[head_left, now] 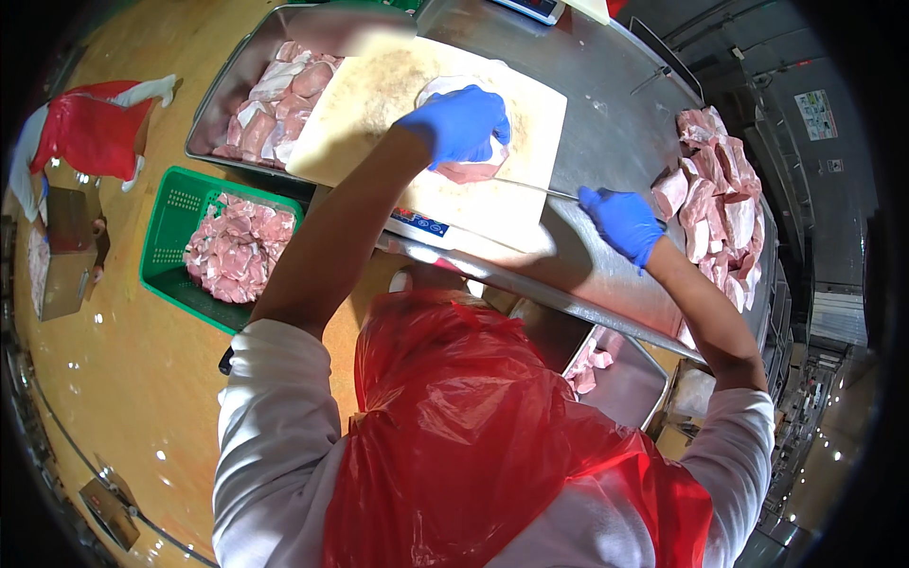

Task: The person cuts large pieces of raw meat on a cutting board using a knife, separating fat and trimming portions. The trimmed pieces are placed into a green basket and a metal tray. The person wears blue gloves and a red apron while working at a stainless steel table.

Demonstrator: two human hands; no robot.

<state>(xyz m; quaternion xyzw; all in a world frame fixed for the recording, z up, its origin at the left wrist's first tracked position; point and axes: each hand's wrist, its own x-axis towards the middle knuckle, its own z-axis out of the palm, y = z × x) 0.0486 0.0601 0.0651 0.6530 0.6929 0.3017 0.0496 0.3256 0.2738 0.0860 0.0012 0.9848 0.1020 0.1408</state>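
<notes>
On the pale cutting board [365, 109] lies a piece of raw meat [466, 172] with a whitish layer showing along its far side. My left hand [459, 128], in a blue glove, bears down on it with bent fingers and covers much of it. My right hand [620, 223], gloved in blue too, is closed around the handle of a knife [535, 189]. The thin blade points left across the board, its tip end by the near edge of the meat. The fist hides most of the handle.
Large meat pieces [720, 204] are heaped on the steel table [606, 114] at right. Left of the board stand a metal tub [210, 118] of meat and a green basket [156, 246] of trimmings. A scale [419, 223] shows under the board. Another person [90, 133] stands far left.
</notes>
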